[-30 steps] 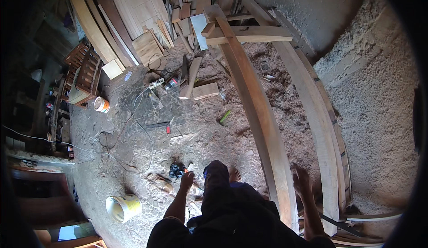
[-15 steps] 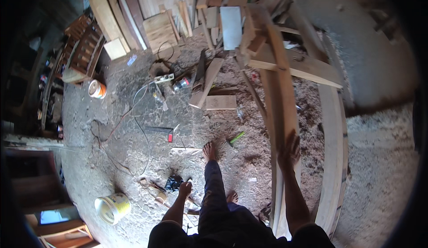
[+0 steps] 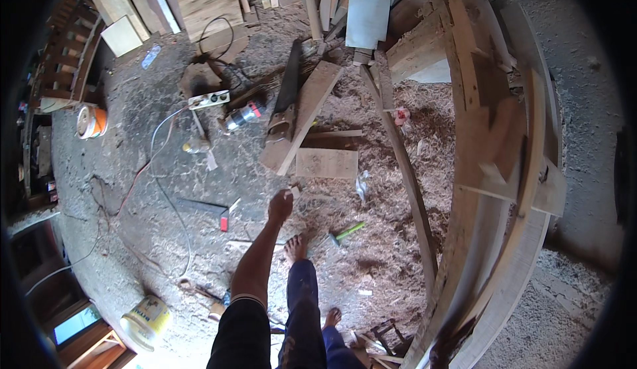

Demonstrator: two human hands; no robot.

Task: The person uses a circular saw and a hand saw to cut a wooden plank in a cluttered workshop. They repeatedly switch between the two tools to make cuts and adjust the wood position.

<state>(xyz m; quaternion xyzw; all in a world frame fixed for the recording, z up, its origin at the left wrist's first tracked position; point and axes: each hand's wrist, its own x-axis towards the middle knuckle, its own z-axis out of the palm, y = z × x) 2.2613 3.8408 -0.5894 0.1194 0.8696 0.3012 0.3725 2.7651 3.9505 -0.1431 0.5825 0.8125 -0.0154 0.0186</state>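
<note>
My left arm reaches forward over the floor, and my left hand (image 3: 281,206) is closed, with a small pale bit showing at its fingertips that I cannot make out. Beyond it lie a short board (image 3: 326,163) and a longer plank (image 3: 310,117), with a handsaw (image 3: 286,93) beside the plank. On the floor nearby are a hammer with a green handle (image 3: 348,232) and a try square with a red end (image 3: 223,223). My right hand does not show. To my right stands a long curved wooden beam (image 3: 458,236), with wood blocks (image 3: 504,140) on it.
A power strip (image 3: 209,99) with a trailing cable and a power tool (image 3: 243,116) lie ahead left. An orange-and-white bucket (image 3: 91,122) and a yellow-and-white bucket (image 3: 145,321) stand to the left. Boards (image 3: 207,0) lean at the back. Shavings cover the floor, and a thin stick (image 3: 405,176) lies across it.
My left hand has moved forward, away from my body. My right hand, earlier resting on the beam, has gone from view. The whole view has shifted, with the beam farther right.
</note>
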